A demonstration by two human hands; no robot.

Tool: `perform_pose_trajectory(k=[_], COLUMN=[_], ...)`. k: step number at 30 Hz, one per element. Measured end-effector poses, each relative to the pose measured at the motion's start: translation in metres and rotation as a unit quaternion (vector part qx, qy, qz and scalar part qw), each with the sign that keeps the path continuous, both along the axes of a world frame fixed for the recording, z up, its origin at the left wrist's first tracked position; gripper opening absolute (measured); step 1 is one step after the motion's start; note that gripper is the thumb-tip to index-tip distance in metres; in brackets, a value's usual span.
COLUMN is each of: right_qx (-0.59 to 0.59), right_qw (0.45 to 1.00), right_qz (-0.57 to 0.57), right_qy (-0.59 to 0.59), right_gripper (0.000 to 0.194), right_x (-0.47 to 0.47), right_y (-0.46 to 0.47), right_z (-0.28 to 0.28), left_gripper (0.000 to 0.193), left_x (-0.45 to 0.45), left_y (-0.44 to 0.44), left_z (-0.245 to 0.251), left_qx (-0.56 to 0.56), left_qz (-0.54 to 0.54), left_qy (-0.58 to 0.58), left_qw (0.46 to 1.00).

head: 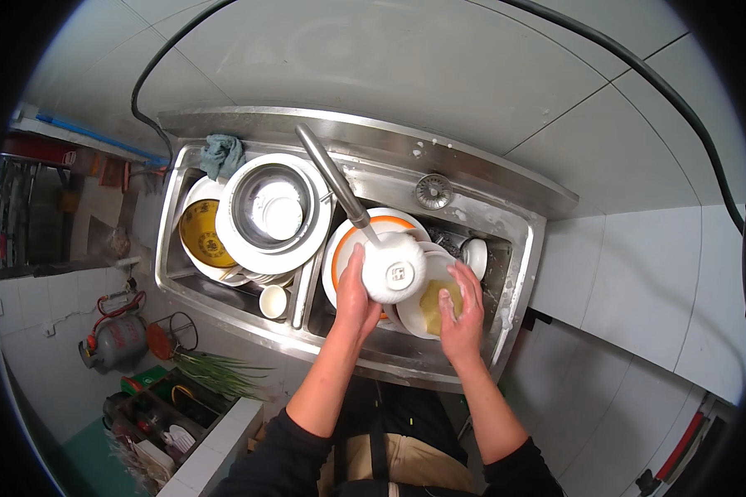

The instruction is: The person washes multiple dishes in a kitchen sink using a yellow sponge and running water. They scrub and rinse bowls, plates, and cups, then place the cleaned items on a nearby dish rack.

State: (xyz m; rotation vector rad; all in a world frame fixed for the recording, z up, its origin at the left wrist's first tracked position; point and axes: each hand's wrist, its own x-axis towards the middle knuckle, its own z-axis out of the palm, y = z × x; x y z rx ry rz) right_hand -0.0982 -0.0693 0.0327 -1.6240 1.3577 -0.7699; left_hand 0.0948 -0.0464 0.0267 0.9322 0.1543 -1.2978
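My left hand (355, 298) grips a white ribbed bowl (395, 267), its base turned up, under the tip of the metal faucet spout (329, 171). My right hand (462, 314) holds a yellow sponge (435, 304) just right of the bowl, above a white bowl (410, 314) in the right basin. Beneath the held bowl lies a white plate with an orange ring (342, 248). At the basin's right side, a small white dish (474, 259) stands beside a dark scouring pad, partly hidden.
In the left basin are a steel bowl (242, 214) on white dishes, an amber plate (202, 233) and a white cup (275, 302). A blue-green cloth (222, 155) lies at its back corner. A strainer (434, 191) sits on the sink's back ledge. Left below stands a gas cylinder (121, 341).
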Motion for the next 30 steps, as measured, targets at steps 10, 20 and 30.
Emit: perform_pose_trajectory(k=[10,20,30], right_qx=[-0.126,0.184,0.291], right_qw=[0.965,0.963,0.788], right_qz=[0.194,-0.066,-0.336], right_qy=[0.123,-0.185,-0.425], right_gripper=[0.031,0.031,0.041], right_x=[0.14,0.149,0.149], right_y=[-0.053,-0.066,-0.043], right_z=[0.013,-0.023,-0.019], left_gripper=[0.041,0.053,0.022], left_x=[0.019,0.055,0.047], left_y=[-0.004,-0.011,-0.047], left_z=[-0.009,-0.003,-0.015], left_qx=[0.036,0.044,0.063], left_qz=[0.012,-0.007,-0.032], left_qy=[-0.079,-0.08,-0.418], left_qw=[0.996,0.996,0.906])
